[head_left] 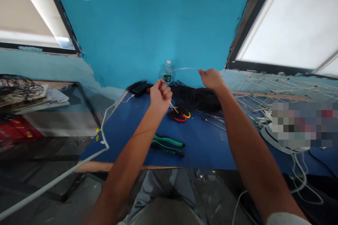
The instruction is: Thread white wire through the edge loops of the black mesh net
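Your left hand point(160, 95) and right hand point(212, 78) clamp the strip point(185, 68), drawn out, not set down, pliers point(169, 140) idle at six o'clock.

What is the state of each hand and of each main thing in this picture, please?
Left hand: closed, gripping
Right hand: closed on the strand
Pale strand: raised, bowed between the hands
Bottle: upright, capped
Green-handled pliers: lying down, handles spread, head hidden
Red-and-yellow-handled tool: lying down, blades unclear
Black bundle: lying heaped
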`<state>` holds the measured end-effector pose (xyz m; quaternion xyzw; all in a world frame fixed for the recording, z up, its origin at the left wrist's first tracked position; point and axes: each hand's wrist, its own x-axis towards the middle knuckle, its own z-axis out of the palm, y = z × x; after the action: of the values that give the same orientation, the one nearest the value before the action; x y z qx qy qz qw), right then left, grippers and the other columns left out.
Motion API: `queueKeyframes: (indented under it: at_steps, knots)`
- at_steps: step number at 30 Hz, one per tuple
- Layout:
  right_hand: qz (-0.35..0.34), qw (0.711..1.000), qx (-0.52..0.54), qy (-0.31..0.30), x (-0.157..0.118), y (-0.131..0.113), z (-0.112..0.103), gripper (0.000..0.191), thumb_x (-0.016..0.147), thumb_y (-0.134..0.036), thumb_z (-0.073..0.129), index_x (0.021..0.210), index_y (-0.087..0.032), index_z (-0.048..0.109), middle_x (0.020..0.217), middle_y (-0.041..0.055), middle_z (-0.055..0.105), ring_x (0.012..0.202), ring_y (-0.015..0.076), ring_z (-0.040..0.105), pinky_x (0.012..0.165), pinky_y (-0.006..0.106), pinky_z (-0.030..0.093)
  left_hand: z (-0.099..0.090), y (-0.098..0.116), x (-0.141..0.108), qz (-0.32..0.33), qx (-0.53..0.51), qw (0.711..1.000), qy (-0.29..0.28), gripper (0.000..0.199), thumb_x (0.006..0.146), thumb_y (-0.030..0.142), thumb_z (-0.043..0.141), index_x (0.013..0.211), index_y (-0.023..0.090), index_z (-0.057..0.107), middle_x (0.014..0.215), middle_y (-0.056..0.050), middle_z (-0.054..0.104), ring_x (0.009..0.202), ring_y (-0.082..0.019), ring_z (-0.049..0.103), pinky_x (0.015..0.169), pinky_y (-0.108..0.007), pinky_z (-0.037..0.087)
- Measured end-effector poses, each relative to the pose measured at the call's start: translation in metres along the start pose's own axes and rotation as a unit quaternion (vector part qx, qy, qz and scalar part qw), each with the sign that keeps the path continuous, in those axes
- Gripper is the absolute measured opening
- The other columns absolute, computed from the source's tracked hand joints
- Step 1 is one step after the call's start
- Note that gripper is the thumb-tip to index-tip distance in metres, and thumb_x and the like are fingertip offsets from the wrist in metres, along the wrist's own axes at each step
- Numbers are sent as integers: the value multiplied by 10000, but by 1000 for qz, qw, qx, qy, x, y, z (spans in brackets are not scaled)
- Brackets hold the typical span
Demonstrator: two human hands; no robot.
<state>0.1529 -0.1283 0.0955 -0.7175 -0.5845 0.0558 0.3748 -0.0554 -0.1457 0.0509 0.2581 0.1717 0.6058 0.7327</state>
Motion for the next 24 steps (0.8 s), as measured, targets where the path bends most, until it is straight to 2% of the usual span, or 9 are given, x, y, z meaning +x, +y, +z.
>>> queueKeyframes:
  at_steps: [1,3,6,8,15,19,20,22,24]
  knots:
    - [7,999,27,-42,-2,7,-7,347,1005,-342,536,772,-121,664,748,153,640,820,261,633,728,344,458,-8,4,-1,-40,13,999,-24,308,1055,205,369,757,191,446,506,103,151,364,-55,156,367,-193,126]
    - [23,987,92,-129,-10,20,-17,309,964,-300,575,688,-165,610,578,24,497,551,149,488,556,276,397,-21,14,-4,-104,37,992,-67,260,1047,200,439,809,168,538,520,102,194,361,-48,182,355,-184,124]
    - [38,950,214,-224,-25,28,-21,256,918,-235,569,671,-186,523,564,-55,352,446,68,271,420,204,213,-27,26,-8,-139,46,983,-108,239,1065,228,446,915,153,615,542,96,231,361,-41,208,338,-169,138]
    - [45,925,290,-241,-34,28,-18,254,920,-242,543,680,-198,472,579,-76,280,444,58,197,394,192,137,-24,28,-12,-120,30,985,-118,272,1087,238,402,955,159,626,547,92,228,361,-39,206,327,-164,138]
    - [76,867,466,-161,-48,22,-1,236,989,-252,417,754,-227,420,573,-101,125,468,96,58,344,194,103,-21,-13,-24,-19,-16,995,-96,296,1103,283,378,1118,232,669,556,83,195,371,-61,156,329,-176,167]
    - [85,847,503,-151,-49,31,-26,237,997,-227,434,763,-222,463,563,-96,142,499,110,37,372,239,60,-20,-19,-16,-52,19,989,-139,279,1080,270,409,1174,223,668,530,95,200,362,-61,179,347,-168,180]
    - [83,841,510,-159,-49,36,-38,216,989,-218,466,774,-216,495,567,-95,156,508,107,35,395,256,44,-18,-16,-11,-73,49,983,-162,291,1072,300,415,1178,205,668,525,94,250,366,-57,246,370,-161,240]
    - [75,840,520,-134,-49,48,-66,214,976,-182,471,773,-212,531,578,-94,160,516,100,34,453,296,31,-11,-12,5,-98,126,966,-205,377,1053,421,411,1219,185,653,626,40,496,492,-74,513,516,-181,444]
    - [57,855,513,-49,-47,61,-94,282,972,-144,410,725,-220,523,577,-86,166,510,99,57,518,353,56,-3,-18,27,-47,239,946,-213,487,1042,518,340,1295,196,603,997,-78,676,860,-152,707,765,-267,553]
